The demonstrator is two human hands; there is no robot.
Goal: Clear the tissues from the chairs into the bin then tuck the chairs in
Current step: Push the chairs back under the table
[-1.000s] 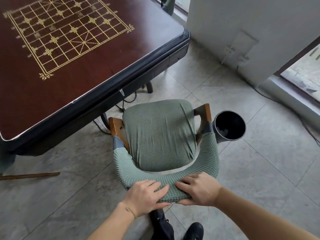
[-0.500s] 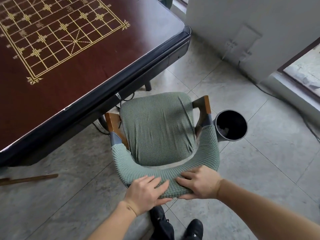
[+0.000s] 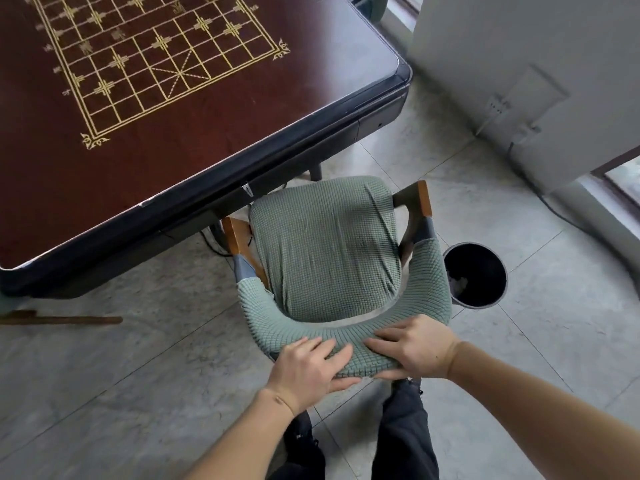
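The chair (image 3: pixel 325 251) stands on the tiled floor (image 3: pixel 519 341) with its front edge just at the rim of the bench (image 3: pixel 207 140), not yet tucked under. Both hands grip the top of its curved backrest: the left hand (image 3: pixel 310 370) and the right hand (image 3: pixel 414 348) lie side by side, fingers spread over the top and thumbs wrapped beneath. The seat bears no tissue. The bin (image 3: pixel 476 273), a dark round tub, sits just beside the chair's right arm, with something pale crumpled inside, probably tissue.

The chair looks moderately heavy and rigid, a wooden frame under a soft, stretchy green waffle-knit cover. That cover may slide over the wood, so a firm hold on the backrest suits a straight push. The floor tiles look smooth enough for the legs to slide. The bench top is glossy dark wood inlaid with a gold board grid.
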